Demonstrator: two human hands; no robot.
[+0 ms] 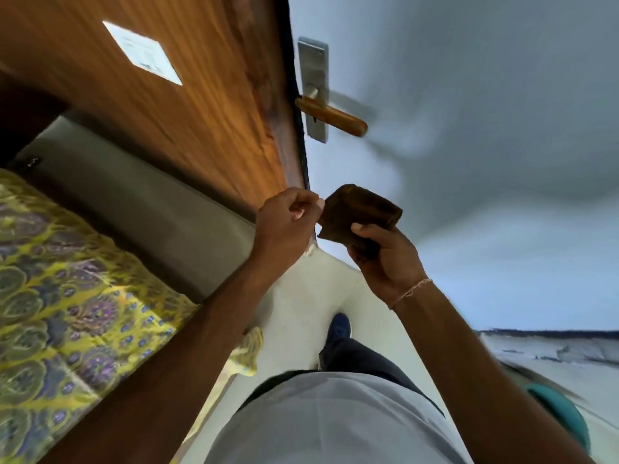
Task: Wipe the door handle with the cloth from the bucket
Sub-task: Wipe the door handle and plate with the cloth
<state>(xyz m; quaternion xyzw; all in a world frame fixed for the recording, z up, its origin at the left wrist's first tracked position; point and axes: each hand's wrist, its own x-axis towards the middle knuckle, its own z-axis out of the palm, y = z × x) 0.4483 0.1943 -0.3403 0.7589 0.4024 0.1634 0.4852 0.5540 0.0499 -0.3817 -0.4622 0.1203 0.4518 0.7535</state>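
Observation:
A brown folded cloth is gripped in my right hand, thumb on top. My left hand is beside it with curled fingers, its fingertips at the cloth's left edge; whether they pinch it I cannot tell. The door handle, a wooden lever on a silver metal plate, sticks out from the white door well above both hands. Neither hand touches the handle. The bucket is mostly out of sight.
A wood-grain door frame or panel with a white sticker stands left of the handle. A bed with a yellow and purple patterned cover is at the left. My blue shoe is on the pale floor. A teal rim shows at lower right.

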